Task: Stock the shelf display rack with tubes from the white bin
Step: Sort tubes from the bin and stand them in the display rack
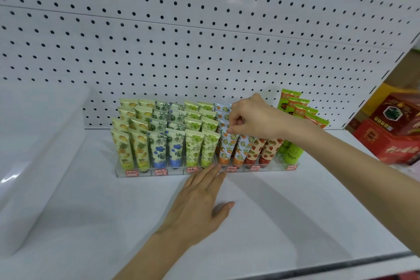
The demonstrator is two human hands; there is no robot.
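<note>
— Where was the tube that was being handled?
— An orange-capped tube was seen standing cap-down in the front row of the display rack, just right of the middle. Its crimped top edge was pinched between the thumb and curled fingers of the right hand, which was reached in from the right over the rack.
— And the other hand?
— The left hand was laid flat on the shelf, palm down, with the fingers held straight and nothing gripped. Its fingertips were placed against the rack's clear front lip, just below the pinched tube.
— How was the rack filled?
— Stepped rows of upright tubes were noted across it. Yellow pineapple tubes were at the left end, followed by blue-flowered tubes, pale green tubes and the orange-patterned ones. Strawberry tubes came next, with bright green tubes at the far right. Red labels were fixed along the front lip.
— Was the bin in view?
— The white bin was seen at the left of the shelf, well apart from both hands; its contents could not be made out. The rack was backed by a white pegboard, and red boxes were stacked beyond the shelf's right end.
</note>
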